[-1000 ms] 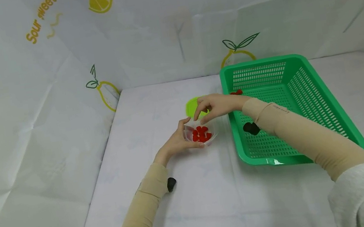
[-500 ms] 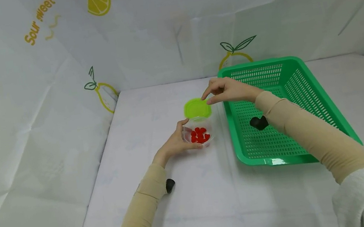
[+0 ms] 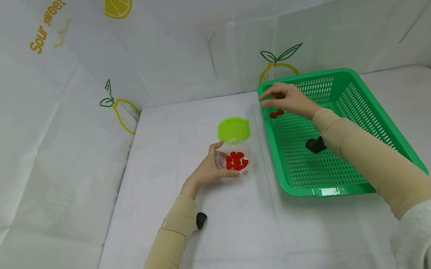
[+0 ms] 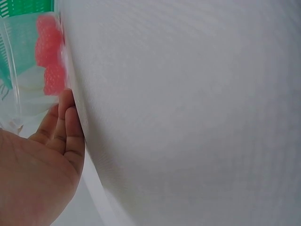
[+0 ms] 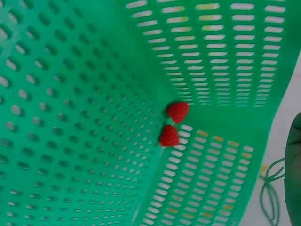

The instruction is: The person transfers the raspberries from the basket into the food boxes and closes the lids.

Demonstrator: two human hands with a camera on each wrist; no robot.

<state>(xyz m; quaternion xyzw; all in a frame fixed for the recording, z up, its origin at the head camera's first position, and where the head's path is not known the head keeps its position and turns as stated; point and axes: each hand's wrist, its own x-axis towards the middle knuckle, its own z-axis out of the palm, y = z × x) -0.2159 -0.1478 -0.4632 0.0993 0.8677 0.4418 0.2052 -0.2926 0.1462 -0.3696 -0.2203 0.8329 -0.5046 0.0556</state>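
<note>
My left hand holds a small clear plastic container on the table, thumb on the near side and fingers round the left and far sides. Several bumpy red berries lie in it; the left wrist view shows some berries through its clear wall. My right hand hovers over the far left corner of a green basket, with thumb and fingers apart and nothing between them. Below it, two red berries sit close together in the basket's corner.
A lime-green lid lies flat just beyond the container. The basket's perforated walls rise to a raised rim at the right of the table. Dark wrist cameras show at the left wrist and right wrist.
My right hand has moved from over the container, past the lid, to the right and away over the basket's far left corner. The left hand and container stay in place.
</note>
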